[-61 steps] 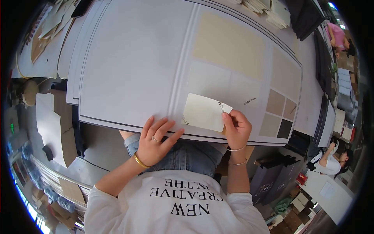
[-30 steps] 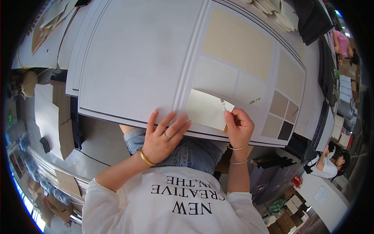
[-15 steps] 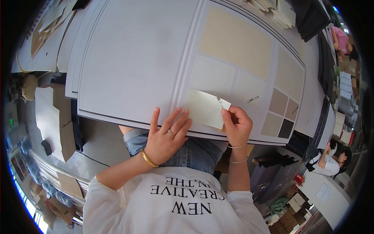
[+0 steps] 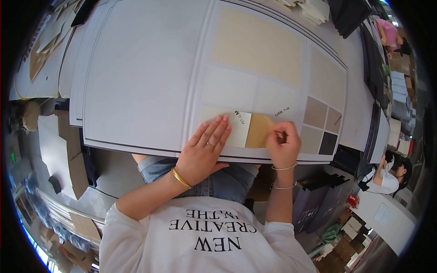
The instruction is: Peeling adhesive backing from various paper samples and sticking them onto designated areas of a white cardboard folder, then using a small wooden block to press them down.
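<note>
- Left hand (image 4: 200, 152): flat on one cream sheet (image 4: 240, 129) at the sample board's (image 4: 141, 82) near edge, apparently to steady it.
- Right hand (image 4: 284, 144): apart from the left, fingertips pinched on one tan liner (image 4: 258, 131), presumably for control.
- Near right corner: four small swatches (image 4: 311, 139); two taupe, one grey, one black.

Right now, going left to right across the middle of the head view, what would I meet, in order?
White panel → left hand → tan paper → right hand → light grey swatch → black swatch → co-worker in a white top.
</note>
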Motion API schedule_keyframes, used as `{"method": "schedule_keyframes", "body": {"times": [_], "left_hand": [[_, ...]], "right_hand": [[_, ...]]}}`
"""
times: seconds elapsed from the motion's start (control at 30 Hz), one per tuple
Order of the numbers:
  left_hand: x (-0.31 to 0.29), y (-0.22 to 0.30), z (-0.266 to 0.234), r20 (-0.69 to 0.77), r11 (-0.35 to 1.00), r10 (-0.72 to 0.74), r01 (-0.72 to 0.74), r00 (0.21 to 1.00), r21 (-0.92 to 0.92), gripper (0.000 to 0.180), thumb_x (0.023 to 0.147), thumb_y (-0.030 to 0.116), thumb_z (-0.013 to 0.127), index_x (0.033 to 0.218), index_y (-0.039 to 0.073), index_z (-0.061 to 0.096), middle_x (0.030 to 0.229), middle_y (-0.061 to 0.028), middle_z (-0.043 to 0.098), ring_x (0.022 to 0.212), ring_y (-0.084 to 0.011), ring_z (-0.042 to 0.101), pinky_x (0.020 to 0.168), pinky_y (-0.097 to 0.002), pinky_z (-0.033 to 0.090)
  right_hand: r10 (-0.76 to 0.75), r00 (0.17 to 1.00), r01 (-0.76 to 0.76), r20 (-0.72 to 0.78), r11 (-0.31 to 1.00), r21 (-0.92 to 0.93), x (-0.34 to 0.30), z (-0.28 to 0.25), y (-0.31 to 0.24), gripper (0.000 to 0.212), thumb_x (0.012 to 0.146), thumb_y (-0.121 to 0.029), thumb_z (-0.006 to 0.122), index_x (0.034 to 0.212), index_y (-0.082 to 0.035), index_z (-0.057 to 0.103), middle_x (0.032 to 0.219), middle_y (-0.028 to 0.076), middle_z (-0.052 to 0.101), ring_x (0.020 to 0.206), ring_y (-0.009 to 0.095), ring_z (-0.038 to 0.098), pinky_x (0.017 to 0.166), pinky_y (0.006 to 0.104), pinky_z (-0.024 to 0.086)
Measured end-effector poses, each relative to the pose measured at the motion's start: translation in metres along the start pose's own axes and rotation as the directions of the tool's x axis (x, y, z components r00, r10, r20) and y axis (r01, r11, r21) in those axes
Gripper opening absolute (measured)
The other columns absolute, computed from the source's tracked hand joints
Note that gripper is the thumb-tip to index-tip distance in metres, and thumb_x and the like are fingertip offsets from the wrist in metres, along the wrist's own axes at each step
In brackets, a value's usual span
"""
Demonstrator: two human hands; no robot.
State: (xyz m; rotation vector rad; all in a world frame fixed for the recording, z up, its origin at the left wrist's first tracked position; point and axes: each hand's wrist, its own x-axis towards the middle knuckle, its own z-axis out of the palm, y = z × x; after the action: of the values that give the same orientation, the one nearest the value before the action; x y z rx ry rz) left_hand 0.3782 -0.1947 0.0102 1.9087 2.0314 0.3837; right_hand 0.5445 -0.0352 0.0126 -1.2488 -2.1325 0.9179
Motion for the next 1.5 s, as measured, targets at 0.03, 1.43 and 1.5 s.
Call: {"method": "schedule_keyframes", "body": {"times": [0.03, 1.43, 1.5], "left_hand": [[0.000, 0.000, 0.000, 0.002, 1.000, -0.001, 0.001, 1.000, 0.010, 0.100, 0.067, 0.054, 0.068, 0.142, -0.001, 0.030, 0.150, -0.0155, 0.026, 0.140, -0.0272, 0.023, 0.115, -0.0395, 0.017], [-0.025, -0.018, -0.006, -0.058, 0.980, 0.192, -0.189, 0.980, 0.056, 0.067, 0.069, 0.040, 0.070, 0.125, 0.005, 0.055, 0.139, -0.0067, 0.046, 0.132, -0.0215, 0.041, 0.111, -0.0495, 0.022], [-0.006, 0.001, -0.001, 0.004, 0.985, 0.163, -0.163, 0.987, 0.049, 0.074, 0.072, 0.043, 0.067, 0.133, 0.005, 0.047, 0.145, -0.0077, 0.038, 0.136, -0.0213, 0.033, 0.114, -0.0480, 0.018]], "right_hand": [[-0.021, 0.996, 0.016, -0.081, 0.998, -0.057, -0.001, -0.009, 0.010, 0.010, 0.077, 0.004, 0.058, 0.078, -0.003, 0.051, 0.069, 0.003, 0.053, 0.060, 0.009, 0.050, 0.057, 0.0238, 0.044], [-0.277, 0.683, 0.173, -0.676, 0.960, -0.219, 0.075, -0.198, 0.140, 0.030, 0.093, -0.008, 0.053, 0.120, 0.002, 0.048, 0.116, 0.013, 0.059, 0.108, 0.022, 0.056, 0.094, 0.0340, 0.043], [-0.387, 0.767, 0.249, -0.513, 0.915, -0.318, 0.136, -0.163, 0.098, 0.023, 0.091, -0.008, 0.056, 0.112, -0.001, 0.057, 0.109, 0.009, 0.062, 0.104, 0.020, 0.058, 0.092, 0.0332, 0.043]]}}
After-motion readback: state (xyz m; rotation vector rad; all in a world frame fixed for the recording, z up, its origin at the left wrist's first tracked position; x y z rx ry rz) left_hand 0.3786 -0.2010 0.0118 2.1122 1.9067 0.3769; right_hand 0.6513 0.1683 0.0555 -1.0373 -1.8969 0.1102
